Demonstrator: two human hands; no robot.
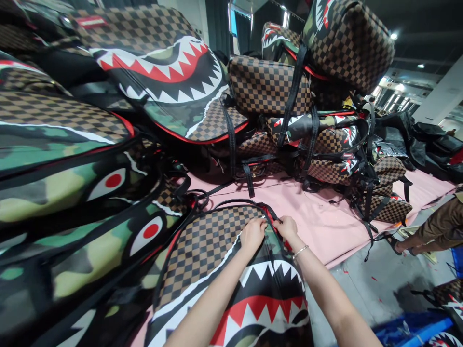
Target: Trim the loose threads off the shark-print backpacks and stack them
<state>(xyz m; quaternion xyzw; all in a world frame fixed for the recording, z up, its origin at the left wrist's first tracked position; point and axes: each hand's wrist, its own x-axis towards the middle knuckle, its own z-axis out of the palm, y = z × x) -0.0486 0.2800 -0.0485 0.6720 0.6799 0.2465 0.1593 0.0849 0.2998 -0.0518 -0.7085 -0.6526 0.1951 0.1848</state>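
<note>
A checkered backpack (208, 236) with a printed shark mouth and camouflage patches lies in front of me, its top edge turned away. My left hand (254, 234) is closed at the upper right edge of its front panel, fingers pinching close to the red-lined opening. Just right of it, my right hand (287, 227) is closed on the backpack's dark edge, with a bracelet (301, 251) on that wrist. The fingertips partly hide what is gripped, so I cannot tell whether a zipper pull is between them. A thin black handle loop arches above the bag's top.
Camouflage backpacks (90, 236) are stacked at the left. More checkered backpacks (271, 84) with hanging black straps pile up behind, on a pink-covered table (307, 207). A person's legs (434, 226) are at the right on the grey floor, near blue sheeting (412, 330).
</note>
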